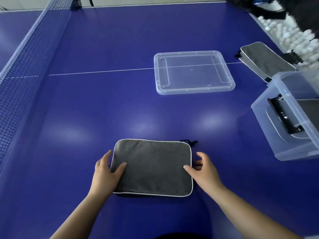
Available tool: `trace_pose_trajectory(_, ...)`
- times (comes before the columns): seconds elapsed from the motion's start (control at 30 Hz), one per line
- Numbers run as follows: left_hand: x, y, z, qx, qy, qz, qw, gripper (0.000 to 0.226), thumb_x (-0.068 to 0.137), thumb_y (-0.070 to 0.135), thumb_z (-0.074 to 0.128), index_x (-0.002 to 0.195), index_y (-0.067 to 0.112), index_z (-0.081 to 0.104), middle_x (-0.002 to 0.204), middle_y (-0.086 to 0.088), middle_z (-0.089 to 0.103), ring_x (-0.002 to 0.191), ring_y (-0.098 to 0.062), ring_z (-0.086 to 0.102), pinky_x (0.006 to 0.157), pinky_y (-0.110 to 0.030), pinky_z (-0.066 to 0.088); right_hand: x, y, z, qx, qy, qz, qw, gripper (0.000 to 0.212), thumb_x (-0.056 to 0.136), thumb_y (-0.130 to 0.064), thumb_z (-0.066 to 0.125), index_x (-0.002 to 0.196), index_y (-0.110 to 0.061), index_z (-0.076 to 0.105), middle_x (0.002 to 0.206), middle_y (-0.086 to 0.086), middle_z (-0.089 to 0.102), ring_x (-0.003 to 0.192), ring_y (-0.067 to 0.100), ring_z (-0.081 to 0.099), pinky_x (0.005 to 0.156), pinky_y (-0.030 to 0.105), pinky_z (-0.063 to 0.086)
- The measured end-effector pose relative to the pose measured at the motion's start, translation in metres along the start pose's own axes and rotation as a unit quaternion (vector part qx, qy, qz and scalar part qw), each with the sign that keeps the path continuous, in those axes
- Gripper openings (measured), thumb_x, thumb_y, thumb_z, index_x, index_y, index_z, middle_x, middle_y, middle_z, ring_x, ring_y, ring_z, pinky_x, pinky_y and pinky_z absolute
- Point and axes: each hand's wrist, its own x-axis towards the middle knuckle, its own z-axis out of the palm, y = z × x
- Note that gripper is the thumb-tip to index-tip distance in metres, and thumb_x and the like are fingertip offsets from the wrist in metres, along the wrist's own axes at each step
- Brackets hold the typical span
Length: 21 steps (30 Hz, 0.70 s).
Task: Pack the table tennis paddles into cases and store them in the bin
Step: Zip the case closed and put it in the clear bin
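Grey case gripped by both hands (left, right), clear bin holding another case, lid off.

Lid behind case; bin right.

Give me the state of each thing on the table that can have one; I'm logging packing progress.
Near gray case: flat on the table, looks closed, held at both ends.
Left hand: thumb on top, gripping the case's left edge.
Right hand: curled at the case's right edge.
Far gray case: lying by the bin, not yet stored.
Bin: open, a gray case inside.
Lid: off, flat on the table.
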Motion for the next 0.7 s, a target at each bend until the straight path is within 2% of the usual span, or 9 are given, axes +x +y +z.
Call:
trace_pose_trajectory(0.1, -0.004, -0.002, 0.001, -0.017, -0.023, 0.000, 1.000, 0.071, 0.082, 0.041, 0.072, 0.143, 0.032, 0.037, 0.136, 0.002, 0.050, 0.126, -0.019, 0.047, 0.100, -0.040, 0.043, -0.006, 0.001, 0.010, 0.006, -0.006, 0.019, 1.000, 0.086, 0.075, -0.039, 0.078, 0.145, -0.025, 0.030, 0.118, -0.001, 0.056, 0.099, 0.012, 0.060, 0.084, 0.030, 0.051)
trace_pose_trajectory(0.2, -0.003, -0.002, -0.001, -0.025, -0.041, -0.011, 0.999, 0.074, 0.080, 0.044, 0.073, 0.143, 0.036, 0.034, 0.134, 0.002, 0.053, 0.125, -0.021, 0.049, 0.100, -0.044, 0.045, -0.007, 0.000, 0.014, -0.007, -0.012, 0.028, 1.000, 0.091, 0.071, -0.043, 0.078, 0.145, -0.032, 0.026, 0.127, 0.003, 0.051, 0.108, 0.016, 0.057, 0.091, 0.036, 0.052)
trace_pose_trajectory(0.3, 0.001, -0.001, -0.005, -0.014, -0.057, -0.025, 0.998, 0.079, 0.078, 0.049, 0.073, 0.145, 0.041, 0.030, 0.130, 0.001, 0.056, 0.117, -0.022, 0.055, 0.097, -0.043, 0.047, -0.006, -0.004, 0.014, 0.000, -0.017, 0.041, 0.999, 0.092, 0.070, -0.043, 0.078, 0.145, -0.037, 0.024, 0.128, 0.004, 0.049, 0.112, 0.018, 0.055, 0.093, 0.037, 0.050)
trace_pose_trajectory(0.47, 0.004, 0.004, -0.012, -0.018, -0.077, -0.028, 0.996, 0.082, 0.077, 0.048, 0.075, 0.144, 0.048, 0.028, 0.104, 0.006, 0.065, 0.092, -0.016, 0.062, 0.075, -0.031, 0.047, -0.009, -0.009, 0.009, 0.029, -0.027, 0.051, 0.998, 0.086, 0.074, -0.040, 0.077, 0.143, -0.041, 0.027, 0.115, 0.001, 0.057, 0.104, 0.015, 0.059, 0.090, 0.035, 0.051)
trace_pose_trajectory(0.57, 0.005, 0.005, -0.016, -0.021, -0.085, -0.027, 0.996, 0.084, 0.075, 0.051, 0.076, 0.144, 0.050, 0.028, 0.102, 0.004, 0.066, 0.092, -0.017, 0.063, 0.074, -0.030, 0.048, -0.016, -0.012, 0.007, 0.048, -0.032, 0.041, 0.997, 0.077, 0.078, -0.034, 0.076, 0.141, -0.042, 0.033, 0.108, -0.006, 0.060, 0.097, 0.005, 0.059, 0.084, 0.029, 0.050)
trace_pose_trajectory(0.7, 0.007, 0.009, -0.017, -0.013, -0.083, -0.023, 0.996, 0.085, 0.073, 0.053, 0.076, 0.144, 0.047, 0.031, 0.103, 0.004, 0.064, 0.095, -0.019, 0.061, 0.076, -0.032, 0.048, -0.021, -0.014, 0.004, 0.075, -0.034, 0.044, 0.996, 0.069, 0.080, -0.030, 0.075, 0.138, -0.042, 0.039, 0.107, -0.010, 0.059, 0.093, 0.000, 0.055, 0.085, 0.028, 0.049)
